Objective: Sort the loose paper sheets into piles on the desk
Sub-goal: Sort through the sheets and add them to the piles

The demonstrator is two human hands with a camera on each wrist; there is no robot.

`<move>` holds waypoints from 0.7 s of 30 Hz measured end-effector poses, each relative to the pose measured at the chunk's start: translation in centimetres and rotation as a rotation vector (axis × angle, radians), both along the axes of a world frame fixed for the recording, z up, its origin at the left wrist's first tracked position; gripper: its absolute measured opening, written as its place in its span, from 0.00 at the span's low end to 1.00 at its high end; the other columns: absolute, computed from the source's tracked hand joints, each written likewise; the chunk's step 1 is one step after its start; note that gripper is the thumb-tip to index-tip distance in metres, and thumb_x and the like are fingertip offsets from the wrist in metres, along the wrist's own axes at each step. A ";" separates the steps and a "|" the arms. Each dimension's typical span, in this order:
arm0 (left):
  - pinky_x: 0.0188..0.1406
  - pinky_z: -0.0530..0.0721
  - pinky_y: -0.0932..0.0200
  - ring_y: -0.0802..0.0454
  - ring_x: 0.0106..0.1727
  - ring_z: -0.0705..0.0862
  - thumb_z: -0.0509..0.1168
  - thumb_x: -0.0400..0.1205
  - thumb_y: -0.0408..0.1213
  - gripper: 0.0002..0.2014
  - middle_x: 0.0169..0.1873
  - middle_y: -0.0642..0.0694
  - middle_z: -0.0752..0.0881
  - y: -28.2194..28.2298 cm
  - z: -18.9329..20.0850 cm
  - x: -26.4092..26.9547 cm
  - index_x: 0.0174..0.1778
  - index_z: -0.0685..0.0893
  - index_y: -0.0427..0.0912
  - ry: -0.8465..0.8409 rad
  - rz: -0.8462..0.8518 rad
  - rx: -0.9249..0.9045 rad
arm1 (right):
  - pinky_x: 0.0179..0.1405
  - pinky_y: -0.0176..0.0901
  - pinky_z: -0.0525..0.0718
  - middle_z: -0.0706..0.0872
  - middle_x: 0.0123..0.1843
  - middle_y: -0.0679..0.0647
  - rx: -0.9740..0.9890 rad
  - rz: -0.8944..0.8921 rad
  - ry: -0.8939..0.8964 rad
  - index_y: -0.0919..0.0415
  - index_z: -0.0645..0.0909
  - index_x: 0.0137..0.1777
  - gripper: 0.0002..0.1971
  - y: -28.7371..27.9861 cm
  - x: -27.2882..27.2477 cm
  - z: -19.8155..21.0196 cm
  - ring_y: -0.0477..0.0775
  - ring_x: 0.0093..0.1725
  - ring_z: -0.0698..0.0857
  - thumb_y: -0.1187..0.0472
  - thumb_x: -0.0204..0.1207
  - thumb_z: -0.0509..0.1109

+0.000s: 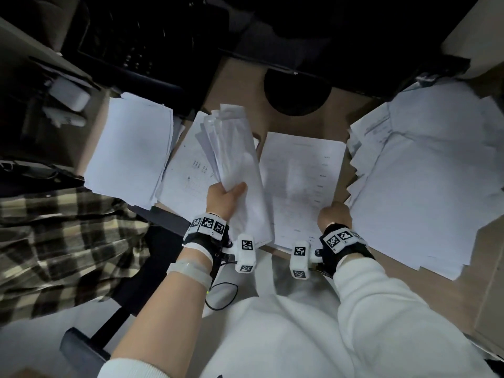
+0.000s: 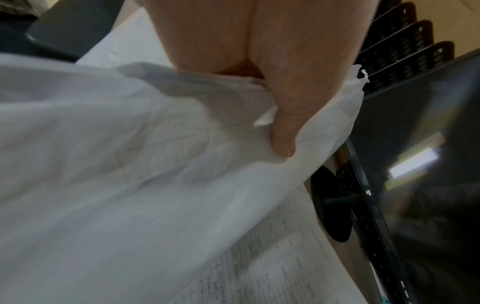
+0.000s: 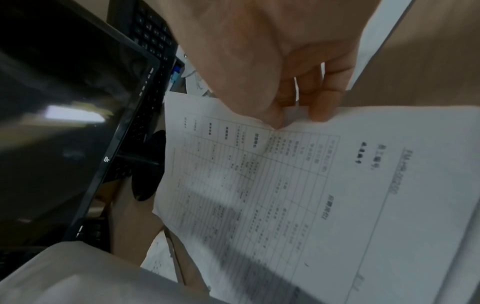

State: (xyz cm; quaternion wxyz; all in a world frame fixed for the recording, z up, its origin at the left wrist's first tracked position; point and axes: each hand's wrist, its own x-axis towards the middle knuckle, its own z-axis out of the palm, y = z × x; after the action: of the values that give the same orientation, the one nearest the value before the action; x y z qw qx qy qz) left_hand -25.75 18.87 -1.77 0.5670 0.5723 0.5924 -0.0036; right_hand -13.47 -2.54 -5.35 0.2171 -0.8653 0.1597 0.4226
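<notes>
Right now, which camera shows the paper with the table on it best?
The right wrist view: the printed sheet fills it, grid lines visible, pinched by the right hand. Head view shows it small and faint; left wrist view only a corner.

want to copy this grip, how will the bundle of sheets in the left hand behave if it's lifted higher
The bundle of sheets will probably flop: it already bends around the left hand. Its fanned, uneven top edges suggest loose sheets may slide apart. It looks light, since one hand grips it.
</notes>
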 end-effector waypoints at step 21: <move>0.60 0.86 0.42 0.41 0.51 0.89 0.62 0.88 0.48 0.16 0.48 0.37 0.90 3.4 4.2 -3.4 0.46 0.87 0.40 -0.235 -0.123 -0.016 | 0.58 0.37 0.80 0.84 0.61 0.44 0.720 0.198 -0.066 0.54 0.77 0.70 0.30 10.6 -4.6 7.9 0.44 0.60 0.84 0.55 0.70 0.83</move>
State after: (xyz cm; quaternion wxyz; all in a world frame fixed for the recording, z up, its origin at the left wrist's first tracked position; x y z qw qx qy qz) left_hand -29.10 22.27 2.40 0.6355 0.5996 0.4858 0.0240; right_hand -18.09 8.09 2.53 0.4705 -0.7581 -0.0905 0.4424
